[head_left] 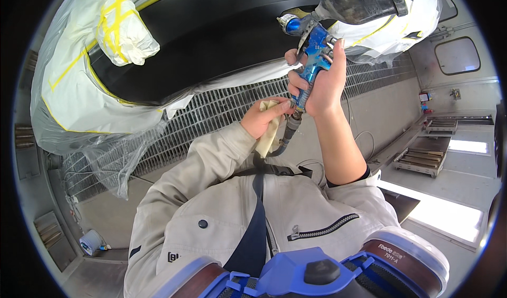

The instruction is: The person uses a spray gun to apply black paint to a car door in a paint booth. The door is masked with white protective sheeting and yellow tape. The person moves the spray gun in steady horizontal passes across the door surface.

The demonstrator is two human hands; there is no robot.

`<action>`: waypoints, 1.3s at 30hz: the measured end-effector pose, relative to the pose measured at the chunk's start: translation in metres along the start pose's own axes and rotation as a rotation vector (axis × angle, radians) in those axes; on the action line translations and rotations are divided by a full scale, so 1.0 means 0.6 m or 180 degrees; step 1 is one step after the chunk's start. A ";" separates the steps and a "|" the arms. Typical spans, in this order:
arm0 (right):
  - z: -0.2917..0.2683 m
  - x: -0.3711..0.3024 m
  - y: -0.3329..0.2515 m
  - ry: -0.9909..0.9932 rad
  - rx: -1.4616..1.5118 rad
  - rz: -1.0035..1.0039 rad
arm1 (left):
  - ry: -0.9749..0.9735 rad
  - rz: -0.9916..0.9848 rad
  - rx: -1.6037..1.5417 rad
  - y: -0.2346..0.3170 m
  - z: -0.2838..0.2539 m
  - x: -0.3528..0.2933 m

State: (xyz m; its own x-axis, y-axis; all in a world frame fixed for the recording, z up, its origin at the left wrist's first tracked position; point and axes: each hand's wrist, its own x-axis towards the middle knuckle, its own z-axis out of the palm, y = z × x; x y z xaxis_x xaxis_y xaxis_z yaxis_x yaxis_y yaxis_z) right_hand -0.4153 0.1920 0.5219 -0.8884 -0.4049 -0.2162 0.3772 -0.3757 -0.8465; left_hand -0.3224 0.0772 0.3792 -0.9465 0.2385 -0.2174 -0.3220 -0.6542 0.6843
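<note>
My right hand (327, 86) is closed round the handle of a blue spray gun (317, 43), which is held upright with its nozzle toward the upper left. A dark, stained paint cup (362, 3) sits on top of the gun. From the handle's lower end an air hose (289, 131) runs down toward my waist. Beside that end, my left hand (259, 119) is closed on a cream cloth (270, 126), its fingertips at the hose fitting. Beyond the gun curves a glossy black body panel (211, 36), edged with white masking paper (63, 94) and yellow tape.
A paper-wrapped bulge (127, 31) sticks out at the panel's left. Clear plastic sheeting (119, 163) hangs over the metal floor grating (222, 105). A loose hose (364, 134) lies on the floor at right. A blue respirator (296, 271) fills the lower edge.
</note>
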 end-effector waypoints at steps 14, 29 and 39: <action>0.017 0.008 0.009 -0.0004 -0.0003 -0.0041 | 0.0253 0.0348 0.0404 0.030 0.006 -0.014; 0.035 0.008 0.012 -0.0048 -0.0118 -0.0028 | 0.0307 0.0292 0.0535 0.048 0.005 -0.025; 0.031 0.023 0.010 0.0197 -0.0301 -0.0264 | -0.1054 -0.0335 0.3235 -0.033 -0.156 -0.046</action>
State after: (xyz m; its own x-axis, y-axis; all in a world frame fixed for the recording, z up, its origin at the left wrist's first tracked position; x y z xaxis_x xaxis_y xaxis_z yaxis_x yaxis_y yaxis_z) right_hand -0.4206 0.1686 0.5229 -0.9310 -0.3225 -0.1707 0.2781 -0.3243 -0.9041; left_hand -0.2920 0.0165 0.3067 -0.8131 0.5414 -0.2140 -0.0888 0.2481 0.9647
